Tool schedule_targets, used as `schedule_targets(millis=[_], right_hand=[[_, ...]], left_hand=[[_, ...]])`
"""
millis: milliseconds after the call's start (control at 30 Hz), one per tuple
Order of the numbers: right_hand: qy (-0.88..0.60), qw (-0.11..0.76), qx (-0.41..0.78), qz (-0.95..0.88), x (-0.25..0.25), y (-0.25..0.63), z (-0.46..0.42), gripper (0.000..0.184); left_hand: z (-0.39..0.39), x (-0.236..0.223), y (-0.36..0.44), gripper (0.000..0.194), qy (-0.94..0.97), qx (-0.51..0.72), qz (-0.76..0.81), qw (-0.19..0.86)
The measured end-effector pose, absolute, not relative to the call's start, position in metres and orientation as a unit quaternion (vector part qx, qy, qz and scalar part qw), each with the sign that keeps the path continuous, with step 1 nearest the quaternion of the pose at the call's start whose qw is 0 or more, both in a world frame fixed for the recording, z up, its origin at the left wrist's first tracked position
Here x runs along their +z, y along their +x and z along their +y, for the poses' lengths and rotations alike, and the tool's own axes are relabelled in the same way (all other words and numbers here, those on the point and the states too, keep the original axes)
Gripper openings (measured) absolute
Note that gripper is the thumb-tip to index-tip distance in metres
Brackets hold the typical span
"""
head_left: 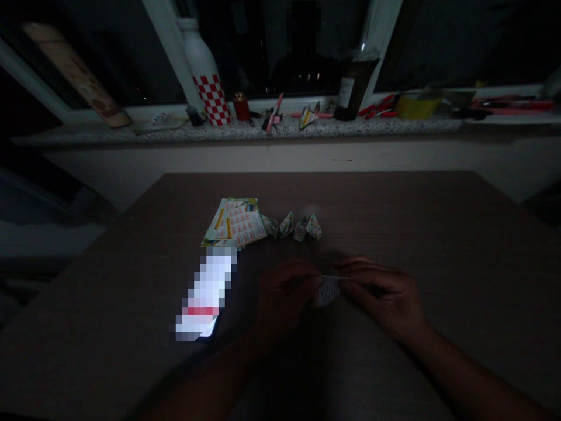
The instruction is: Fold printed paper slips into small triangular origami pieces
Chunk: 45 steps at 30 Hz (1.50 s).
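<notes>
Between my two hands is a small folded piece of printed paper (328,290). My left hand (287,292) pinches its left edge, and my right hand (382,292) pinches its upper right corner. Beyond them on the table stand several small folded paper shapes (287,225) in a short row. Left of that row lies a stack of printed paper sheets (239,225), fanned out. A lit phone (208,292), its screen blurred out, rests left of my left hand. Dim light hides the finer folds of the held paper.
The brown table (416,216) reaches to a wall under a stone windowsill (175,135). On the sill stand a white bottle with red checks (209,82), a small red jar (241,107), a dark labelled container (350,88), pens (274,113) and a yellow object (418,106).
</notes>
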State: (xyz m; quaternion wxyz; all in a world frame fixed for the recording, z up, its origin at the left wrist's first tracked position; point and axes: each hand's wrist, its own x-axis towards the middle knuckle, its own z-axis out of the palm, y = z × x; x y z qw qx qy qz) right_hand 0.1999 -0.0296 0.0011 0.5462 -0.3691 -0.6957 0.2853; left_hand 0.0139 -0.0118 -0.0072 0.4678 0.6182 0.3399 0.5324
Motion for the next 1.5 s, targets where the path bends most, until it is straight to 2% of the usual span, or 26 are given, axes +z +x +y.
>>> schedule_targets(millis=[100, 333, 567, 967, 1300, 1500], right_hand=[[-0.382, 0.535, 0.286, -0.697, -0.002, 0.200, -0.028, 0.022], [-0.391, 0.542, 0.270, -0.693, -0.002, 0.199, -0.029, 0.010], [-0.381, 0.533, 0.286, -0.699, -0.008, 0.200, -0.027, 0.014], [-0.395, 0.526, 0.281, -0.699, -0.006, 0.198, -0.027, 0.009], [-0.415, 0.511, 0.309, -0.686, -0.011, 0.198, -0.026, 0.006], [-0.427, 0.507, 0.303, -0.685, -0.010, 0.198, -0.026, 0.006]], left_hand=[[-0.011, -0.005, 0.014, 0.004, 0.607, 0.537, 0.345, 0.472], [-0.012, -0.006, 0.015, 0.006, 0.600, 0.530, 0.364, 0.476], [-0.010, -0.006, 0.014, 0.006, 0.573, 0.528, 0.386, 0.494], [-0.009, -0.009, 0.016, 0.004, 0.518, 0.538, 0.392, 0.537], [-0.007, -0.017, 0.018, 0.012, 0.453, 0.544, 0.407, 0.577], [-0.005, -0.019, 0.018, 0.011, 0.430, 0.544, 0.406, 0.596]])
